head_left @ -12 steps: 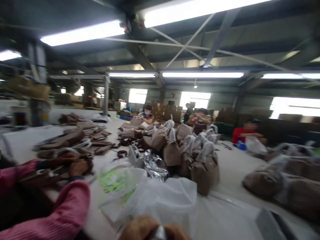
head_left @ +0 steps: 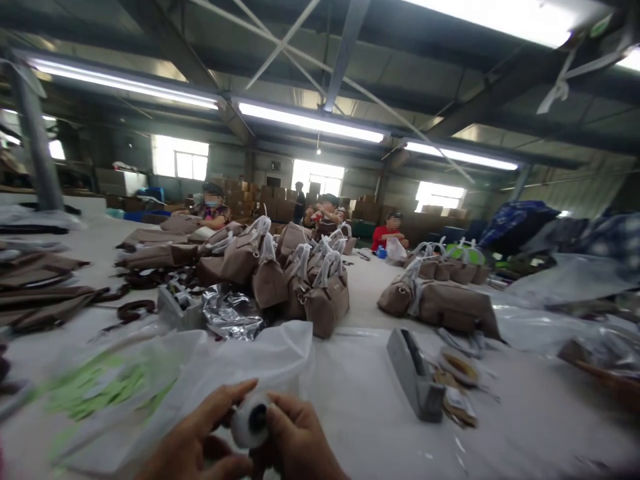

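From my head camera, my left hand (head_left: 193, 443) and right hand (head_left: 295, 443) are closed together around a small white roll (head_left: 250, 421) with a dark hole in its middle, fingers curled on both sides. The roll sits low over the white counter (head_left: 360, 400), just in front of a clear plastic bag (head_left: 235, 363). Right of the roll lies a grey tape dispenser (head_left: 414, 373). Beyond the bag stands a cluster of brown handbags (head_left: 300, 280), with people seated behind them.
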Action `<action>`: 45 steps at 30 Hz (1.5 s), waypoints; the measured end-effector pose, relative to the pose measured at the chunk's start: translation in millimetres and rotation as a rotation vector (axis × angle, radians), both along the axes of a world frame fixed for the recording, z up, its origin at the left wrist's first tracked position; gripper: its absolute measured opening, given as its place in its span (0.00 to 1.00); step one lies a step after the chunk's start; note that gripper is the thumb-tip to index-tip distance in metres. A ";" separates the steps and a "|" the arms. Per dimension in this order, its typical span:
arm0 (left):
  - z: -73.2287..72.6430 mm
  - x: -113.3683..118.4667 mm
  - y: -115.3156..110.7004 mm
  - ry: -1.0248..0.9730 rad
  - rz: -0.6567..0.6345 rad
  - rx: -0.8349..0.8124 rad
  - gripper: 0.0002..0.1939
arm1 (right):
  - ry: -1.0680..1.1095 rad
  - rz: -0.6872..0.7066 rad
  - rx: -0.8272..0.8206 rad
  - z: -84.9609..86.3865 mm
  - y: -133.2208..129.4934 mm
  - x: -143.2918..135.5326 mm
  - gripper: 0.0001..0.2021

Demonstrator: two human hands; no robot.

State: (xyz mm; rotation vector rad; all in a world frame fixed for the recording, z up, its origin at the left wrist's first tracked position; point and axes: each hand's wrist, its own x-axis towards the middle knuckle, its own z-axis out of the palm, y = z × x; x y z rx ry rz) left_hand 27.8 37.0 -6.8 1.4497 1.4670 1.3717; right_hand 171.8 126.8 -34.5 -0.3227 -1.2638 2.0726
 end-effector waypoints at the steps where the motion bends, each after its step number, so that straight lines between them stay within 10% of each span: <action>1: 2.4 4.5 2.3 -0.010 0.014 0.003 0.30 | 0.026 -0.006 -0.043 0.1 -0.8 1.1 0.32; 8: 12.3 15.3 11.2 0.035 0.023 0.037 0.21 | -0.056 -0.047 -0.008 -2.2 -1.9 9.8 0.33; 27: -17.5 -10.2 13.4 0.427 0.070 0.080 0.25 | -0.328 -0.491 1.231 35.2 -5.9 34.5 0.21; 33: -22.2 -6.2 21.8 0.668 0.106 0.306 0.26 | -0.454 -0.401 0.952 37.6 -2.7 41.9 0.28; 45: -66.3 16.2 61.9 0.977 0.144 0.585 0.23 | -0.692 -0.487 0.900 26.2 12.4 61.8 0.06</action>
